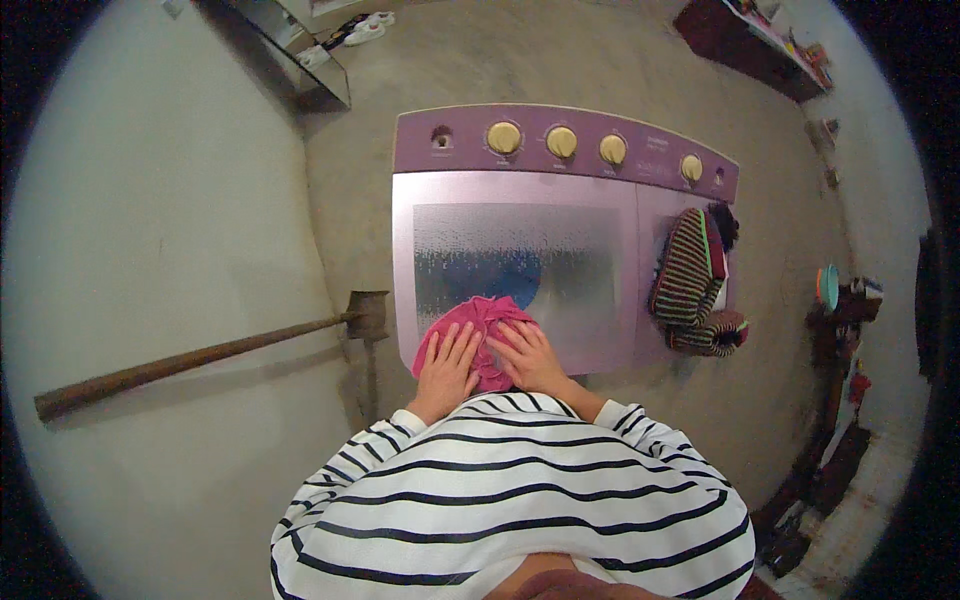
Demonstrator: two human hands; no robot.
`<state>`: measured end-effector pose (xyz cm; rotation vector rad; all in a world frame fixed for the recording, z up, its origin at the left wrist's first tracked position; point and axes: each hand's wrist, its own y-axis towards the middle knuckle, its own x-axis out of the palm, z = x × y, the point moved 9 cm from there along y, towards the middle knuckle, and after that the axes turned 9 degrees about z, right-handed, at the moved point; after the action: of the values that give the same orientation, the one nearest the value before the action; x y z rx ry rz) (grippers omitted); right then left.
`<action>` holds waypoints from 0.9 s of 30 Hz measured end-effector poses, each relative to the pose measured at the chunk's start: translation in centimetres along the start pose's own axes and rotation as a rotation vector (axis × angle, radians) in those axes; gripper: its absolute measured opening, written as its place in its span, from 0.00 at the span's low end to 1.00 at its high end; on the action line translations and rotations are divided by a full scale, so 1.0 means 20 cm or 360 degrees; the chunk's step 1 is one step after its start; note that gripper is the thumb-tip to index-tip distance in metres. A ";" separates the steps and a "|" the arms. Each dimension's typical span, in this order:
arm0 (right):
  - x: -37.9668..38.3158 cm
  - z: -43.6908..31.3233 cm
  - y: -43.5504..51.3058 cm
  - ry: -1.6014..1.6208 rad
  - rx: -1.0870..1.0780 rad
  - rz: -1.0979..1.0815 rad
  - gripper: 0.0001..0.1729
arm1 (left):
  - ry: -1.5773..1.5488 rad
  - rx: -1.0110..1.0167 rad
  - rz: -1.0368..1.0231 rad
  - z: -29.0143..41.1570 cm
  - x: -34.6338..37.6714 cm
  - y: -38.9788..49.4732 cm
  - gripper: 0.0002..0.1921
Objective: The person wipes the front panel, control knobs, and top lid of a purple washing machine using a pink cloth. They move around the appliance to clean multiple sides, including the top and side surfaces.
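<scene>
A pink cloth (491, 307) lies bunched at the front of a twin-tub washing machine (517, 187), overlapping the lid's see-through panel (577, 247). My left hand (448, 367) rests palm down on the left half of the cloth, fingers spread. On its right half lies my right hand (531, 356), also flat with the fingers extended. Neither hand's fingers curl around the fabric. Something blue (502, 274) shows dimly through the panel, which has droplets or texture on it. The cloth's lower edge is partly hidden by my hands and striped top.
Striped knitted clothing (686, 277) is heaped on the machine's right lid. Yellow knobs (503, 138) line the purple control panel. A long-handled hammer (202, 360) leans by the left wall. Shoes (367, 30) and a mirror (300, 52) are at the far left, a dark cabinet (735, 45) far right.
</scene>
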<state>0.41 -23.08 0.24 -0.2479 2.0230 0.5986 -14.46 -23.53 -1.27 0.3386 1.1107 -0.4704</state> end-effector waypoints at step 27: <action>0.01 0.17 0.34 -0.0113 -0.0091 0.0061 0.30 | 0.0066 0.0095 0.0436 -0.24 -0.21 0.43 0.38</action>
<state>0.13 -15.52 0.90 -0.2190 1.9480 0.6807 -15.23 -13.15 0.88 0.5466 1.0725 -0.2549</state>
